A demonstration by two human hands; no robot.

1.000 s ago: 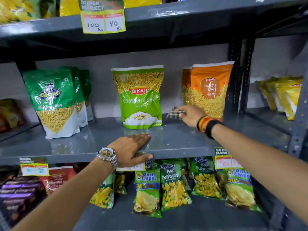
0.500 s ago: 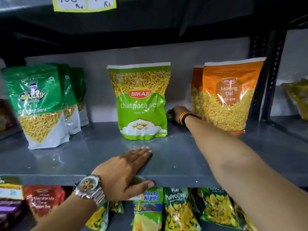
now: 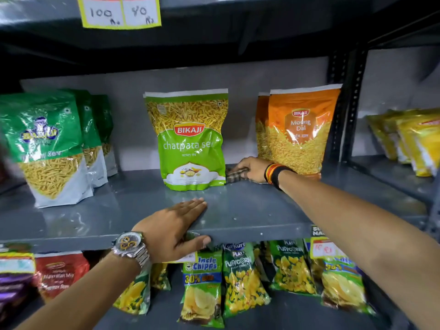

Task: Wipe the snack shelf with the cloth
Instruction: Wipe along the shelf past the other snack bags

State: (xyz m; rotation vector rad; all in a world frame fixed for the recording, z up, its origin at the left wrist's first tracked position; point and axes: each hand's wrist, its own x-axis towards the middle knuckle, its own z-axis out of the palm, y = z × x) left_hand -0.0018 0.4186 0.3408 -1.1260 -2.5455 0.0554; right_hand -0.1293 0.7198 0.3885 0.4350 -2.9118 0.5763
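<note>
The grey metal snack shelf (image 3: 250, 210) runs across the middle of the view. My right hand (image 3: 252, 169) reaches to its back, between the green Bikaji sev bag (image 3: 190, 139) and the orange Moong Dal bags (image 3: 300, 129), and presses a dark checked cloth (image 3: 234, 177) flat onto the shelf. The cloth is mostly hidden under my fingers. My left hand (image 3: 173, 231) lies flat on the shelf's front edge, fingers together, thumb hooked under the lip, holding nothing.
Green sev bags (image 3: 47, 148) stand at the left of the shelf. Yellow packets (image 3: 409, 139) sit in the bay to the right, past a dark upright post (image 3: 350, 103). Chips packets (image 3: 242, 282) hang below, and a price tag (image 3: 121, 13) hangs above.
My right hand has drawn the cloth from deep behind the green bag back towards the front, and the cloth shows again. The view has shifted slightly. My left hand has stayed put.
</note>
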